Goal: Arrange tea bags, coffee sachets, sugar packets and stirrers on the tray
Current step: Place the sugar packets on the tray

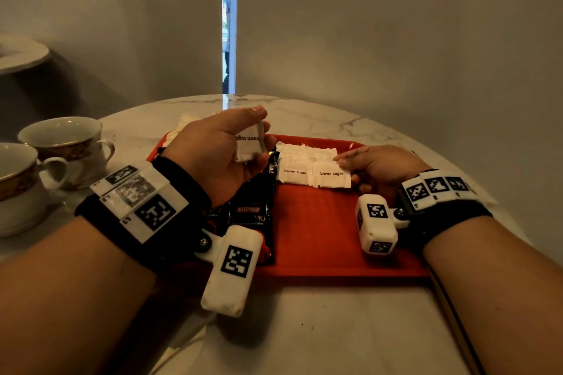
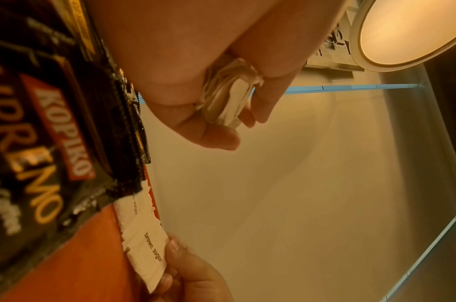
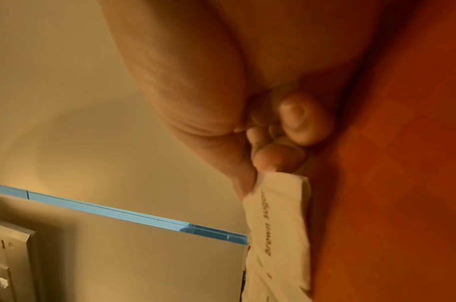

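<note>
Fingers [image 2: 258,106] of the left hand [image 1: 213,152] curled around a small stack of white brown sugar packets [image 1: 250,143], thumb pressed on top, held up in the air above the far left part of the tray. Fingers [image 3: 278,157] of the right hand [image 1: 380,166] pinching the right edge of one brown sugar packet [image 1: 332,178], which lies flat on the red tray [image 1: 320,237]. Just beside it, on the left, a second packet [image 1: 294,173] with the same print, and more white packets [image 1: 307,151] behind these two, toward the far rim. Black Kopiko coffee sachets [image 1: 256,201] lying lengthwise on the left side of the tray, partly hidden under the left wrist. Tray resting on a round marble worktop [image 1: 335,329]. Two white teacups [image 1: 61,137] with patterned bands standing left of the tray, well apart from it.
</note>
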`<state>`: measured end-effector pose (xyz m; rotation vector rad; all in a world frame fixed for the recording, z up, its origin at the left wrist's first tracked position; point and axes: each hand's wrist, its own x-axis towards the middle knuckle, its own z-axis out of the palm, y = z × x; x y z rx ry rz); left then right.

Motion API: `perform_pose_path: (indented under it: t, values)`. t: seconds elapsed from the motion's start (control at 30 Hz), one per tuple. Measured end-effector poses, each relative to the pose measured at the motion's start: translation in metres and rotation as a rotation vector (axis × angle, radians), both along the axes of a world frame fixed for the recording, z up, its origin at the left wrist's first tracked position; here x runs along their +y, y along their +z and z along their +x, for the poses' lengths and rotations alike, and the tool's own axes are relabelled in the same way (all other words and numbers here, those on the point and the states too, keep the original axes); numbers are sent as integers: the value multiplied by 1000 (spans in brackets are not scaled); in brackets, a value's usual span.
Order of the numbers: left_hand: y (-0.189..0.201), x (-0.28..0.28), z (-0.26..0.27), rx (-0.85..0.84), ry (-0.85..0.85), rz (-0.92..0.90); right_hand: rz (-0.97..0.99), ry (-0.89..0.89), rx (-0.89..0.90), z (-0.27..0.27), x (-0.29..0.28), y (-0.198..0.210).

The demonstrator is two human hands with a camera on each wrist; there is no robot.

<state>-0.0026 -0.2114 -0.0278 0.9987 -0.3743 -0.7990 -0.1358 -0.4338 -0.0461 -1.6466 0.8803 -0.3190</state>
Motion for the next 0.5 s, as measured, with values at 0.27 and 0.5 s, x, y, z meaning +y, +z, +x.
perform_pose_path:
  t: [0.27,0.5]
  values:
    - [0,-1,-2,-4,12,-17,-19,-32,-21,3,-4,-4]
    - [2,0,-4,7,10,0,-35,-60,-3,4,-5,-2]
